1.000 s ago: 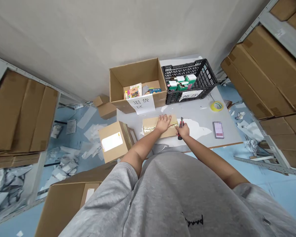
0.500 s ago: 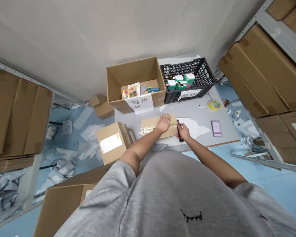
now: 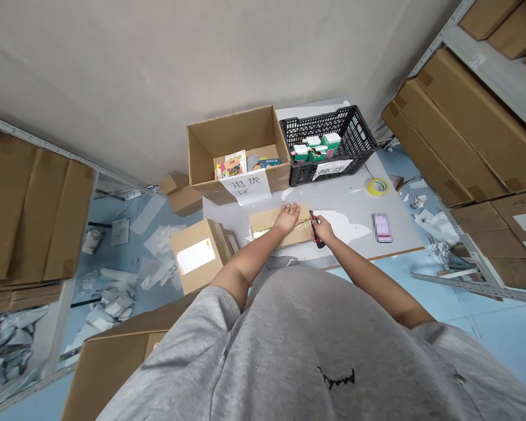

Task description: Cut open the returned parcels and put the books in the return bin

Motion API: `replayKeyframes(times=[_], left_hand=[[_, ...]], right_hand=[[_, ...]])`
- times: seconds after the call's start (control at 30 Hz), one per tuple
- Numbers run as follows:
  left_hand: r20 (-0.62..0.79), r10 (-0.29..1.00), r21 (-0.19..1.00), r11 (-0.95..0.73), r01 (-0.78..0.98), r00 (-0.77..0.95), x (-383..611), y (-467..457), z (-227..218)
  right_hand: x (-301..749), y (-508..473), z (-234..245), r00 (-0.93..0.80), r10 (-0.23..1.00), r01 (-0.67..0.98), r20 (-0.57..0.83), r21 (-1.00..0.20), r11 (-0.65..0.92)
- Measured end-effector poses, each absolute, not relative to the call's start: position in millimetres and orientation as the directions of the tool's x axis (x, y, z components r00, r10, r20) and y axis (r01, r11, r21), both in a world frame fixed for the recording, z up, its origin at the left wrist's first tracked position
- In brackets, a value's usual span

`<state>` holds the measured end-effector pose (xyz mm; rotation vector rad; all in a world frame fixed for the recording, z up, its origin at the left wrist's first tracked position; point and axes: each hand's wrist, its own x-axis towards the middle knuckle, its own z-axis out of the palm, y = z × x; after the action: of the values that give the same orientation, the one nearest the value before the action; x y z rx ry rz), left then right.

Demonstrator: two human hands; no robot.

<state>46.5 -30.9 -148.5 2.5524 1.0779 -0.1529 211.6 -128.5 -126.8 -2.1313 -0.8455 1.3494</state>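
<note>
We see bright, soft light, faint shadows. Shiny golden strip of tape (image 3: 258, 233) glints. Smooth, flat grey wall (image 3: 201, 58) dims toward top right. Tall grey metal shelf (image 3: 442, 35) leans, stretched near edge. Chunky squares blur pink, dark-edged, rectangular phone (image 3: 382, 227).

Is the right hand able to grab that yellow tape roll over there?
Probably yes, with a bit of a stretch. Nothing tall stands between the right hand and the yellow tape roll. But that hand is holding a red-and-black cutter, so it would likely need to put it down first.
</note>
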Motion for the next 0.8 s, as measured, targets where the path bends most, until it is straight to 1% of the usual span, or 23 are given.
replayKeyframes(times=[0.1, 0.2, 0.33, 0.57, 0.7, 0.8], left_hand=[[-0.146, 0.667, 0.187, -0.706, 0.683, 0.730, 48, -30, -157], [-0.112, 0.672, 0.134, -0.720, 0.681, 0.732, 50, -29, -164], [-0.103, 0.681, 0.122, -0.715, 0.689, 0.725, 53, -30, -166], [-0.101, 0.695, 0.114, -0.703, 0.702, 0.712, 54, -33, -162], [-0.106, 0.700, 0.107, -0.698, 0.708, 0.706, 56, -34, -163], [-0.109, 0.702, 0.096, -0.697, 0.710, 0.704, 56, -35, -164]], right_hand=[[217, -134, -130, 0.299, 0.721, 0.213, -0.624, -0.693, -0.688], [220, -136, -131, 0.281, 0.702, 0.150, -0.654, -0.693, -0.705], [219, -126, -127, 0.274, 0.689, 0.093, -0.672, -0.694, -0.714], [208, -132, -126, 0.304, 0.679, 0.118, -0.668, -0.681, -0.723], [198, -127, -118, 0.351, 0.656, 0.093, -0.668, -0.673, -0.734], [191, -130, -113, 0.370, 0.654, 0.115, -0.659, -0.666, -0.737]])
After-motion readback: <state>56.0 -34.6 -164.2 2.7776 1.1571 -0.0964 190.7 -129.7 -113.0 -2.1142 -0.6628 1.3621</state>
